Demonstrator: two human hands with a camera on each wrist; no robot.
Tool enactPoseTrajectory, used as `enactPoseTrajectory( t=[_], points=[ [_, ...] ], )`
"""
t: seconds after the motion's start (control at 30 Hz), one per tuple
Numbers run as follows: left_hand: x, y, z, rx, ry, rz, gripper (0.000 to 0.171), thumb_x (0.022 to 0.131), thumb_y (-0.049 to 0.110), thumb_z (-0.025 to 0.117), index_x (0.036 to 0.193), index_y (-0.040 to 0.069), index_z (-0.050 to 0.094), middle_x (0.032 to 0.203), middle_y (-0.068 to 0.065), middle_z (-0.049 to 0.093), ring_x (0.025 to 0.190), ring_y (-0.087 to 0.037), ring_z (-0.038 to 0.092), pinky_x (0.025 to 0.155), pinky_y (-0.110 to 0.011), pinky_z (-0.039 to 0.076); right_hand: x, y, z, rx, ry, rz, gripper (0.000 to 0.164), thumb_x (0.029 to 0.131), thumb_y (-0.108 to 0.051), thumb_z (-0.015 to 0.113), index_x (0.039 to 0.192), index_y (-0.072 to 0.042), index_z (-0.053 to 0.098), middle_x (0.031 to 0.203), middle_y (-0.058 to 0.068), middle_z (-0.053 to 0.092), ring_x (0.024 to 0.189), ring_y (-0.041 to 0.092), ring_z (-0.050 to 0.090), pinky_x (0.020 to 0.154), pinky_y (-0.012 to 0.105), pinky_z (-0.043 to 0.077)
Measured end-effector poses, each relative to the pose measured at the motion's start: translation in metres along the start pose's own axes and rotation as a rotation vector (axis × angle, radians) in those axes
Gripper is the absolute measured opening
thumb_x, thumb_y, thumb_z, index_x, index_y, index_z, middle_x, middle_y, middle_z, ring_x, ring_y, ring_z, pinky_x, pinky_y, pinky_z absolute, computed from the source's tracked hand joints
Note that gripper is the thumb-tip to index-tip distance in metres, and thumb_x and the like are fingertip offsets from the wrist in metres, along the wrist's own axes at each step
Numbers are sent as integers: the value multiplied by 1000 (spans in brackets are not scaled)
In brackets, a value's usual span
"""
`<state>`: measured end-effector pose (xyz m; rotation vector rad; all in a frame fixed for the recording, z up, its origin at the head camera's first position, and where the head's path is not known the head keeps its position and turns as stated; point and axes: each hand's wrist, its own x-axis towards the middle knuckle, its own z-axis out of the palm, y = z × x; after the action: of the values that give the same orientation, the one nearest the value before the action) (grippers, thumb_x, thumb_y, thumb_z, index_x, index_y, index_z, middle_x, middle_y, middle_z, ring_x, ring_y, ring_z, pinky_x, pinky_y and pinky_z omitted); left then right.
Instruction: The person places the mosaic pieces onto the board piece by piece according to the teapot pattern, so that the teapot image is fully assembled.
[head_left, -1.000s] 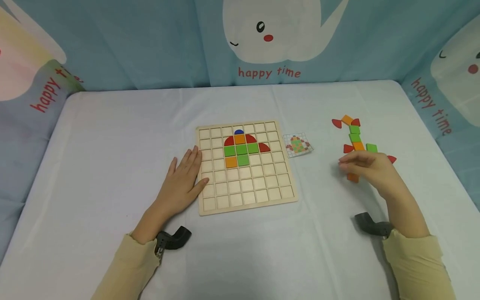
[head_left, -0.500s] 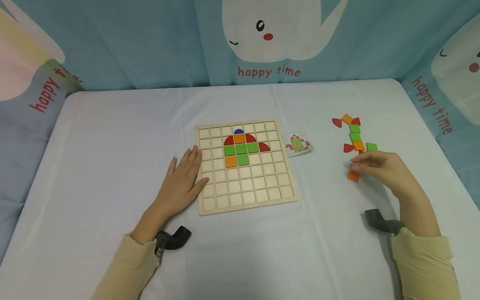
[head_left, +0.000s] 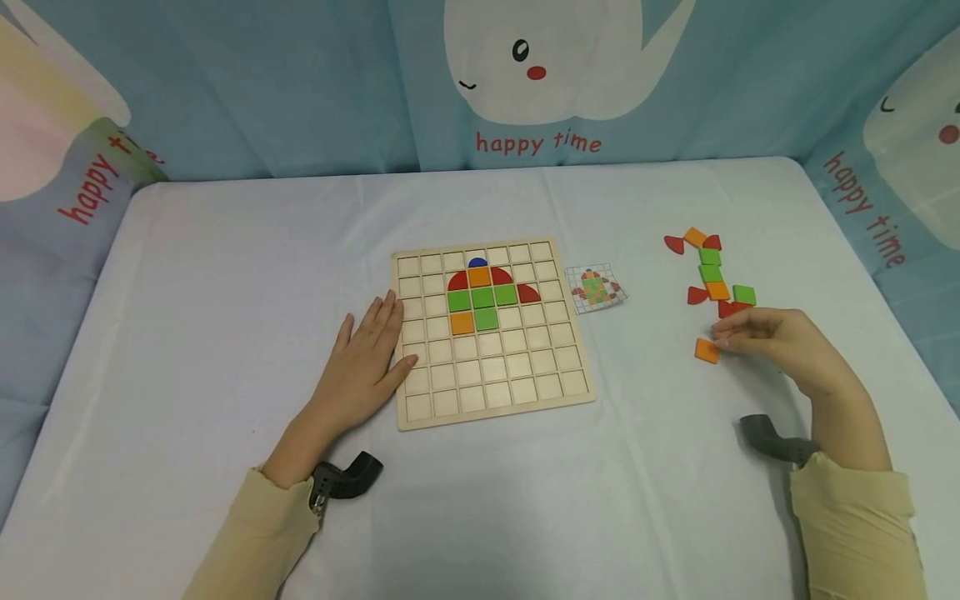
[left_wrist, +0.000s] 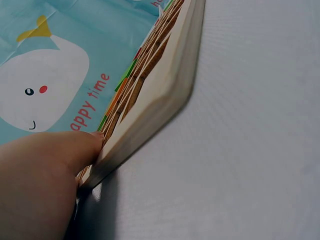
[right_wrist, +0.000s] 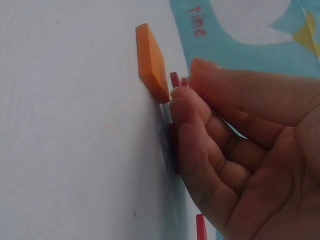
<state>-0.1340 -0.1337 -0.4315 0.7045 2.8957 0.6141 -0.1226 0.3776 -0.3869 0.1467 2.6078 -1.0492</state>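
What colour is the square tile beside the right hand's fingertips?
Orange; the tile shows best in the right wrist view.

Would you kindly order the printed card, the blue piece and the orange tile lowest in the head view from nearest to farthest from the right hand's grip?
1. Orange tile: just left of the right hand.
2. Printed card: right of the board.
3. Blue piece: in the board's top row.

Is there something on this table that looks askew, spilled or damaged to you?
Nothing looks spilled or damaged. Only the loose flat red, orange and green tiles lie at uneven angles near the right hand, unlike the red, orange, green and blue tiles set squarely in the wooden grid board.
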Motion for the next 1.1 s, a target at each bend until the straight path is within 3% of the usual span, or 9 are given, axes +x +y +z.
enactPoseTrajectory(
  t=[0.2, 0.47, 1.1],
  points=[
    [0, 0, 0, -5, 3, 0, 71, 99, 36, 44, 150, -1, 11, 157, -15, 6, 144, -29, 3, 111, -53, -2, 1, 2, 0, -33, -8, -19, 37, 89, -20, 67, 116, 4, 63, 93, -8, 70, 86, -8, 53, 70, 8, 44],
    [0, 1, 0, 0, 4, -1, 71, 99, 34, 44, 150, -2, 11, 157, -16, 7, 144, -29, 4, 111, -53, -2, 2, -1, 2, -76, -31, -89, 30, 84, -11, 72, 109, 5, 65, 83, 1, 66, 73, 6, 58, 64, 14, 47],
    [1, 1, 1, -3, 0, -4, 71, 99, 34, 45, 150, -1, 10, 157, -15, 6, 144, -29, 4, 111, -53, -2, 1, -5, 6, -118, -64, -99, 27, 82, -12, 74, 103, 2, 64, 87, 8, 60, 75, 11, 54, 63, 17, 48]
  ],
)
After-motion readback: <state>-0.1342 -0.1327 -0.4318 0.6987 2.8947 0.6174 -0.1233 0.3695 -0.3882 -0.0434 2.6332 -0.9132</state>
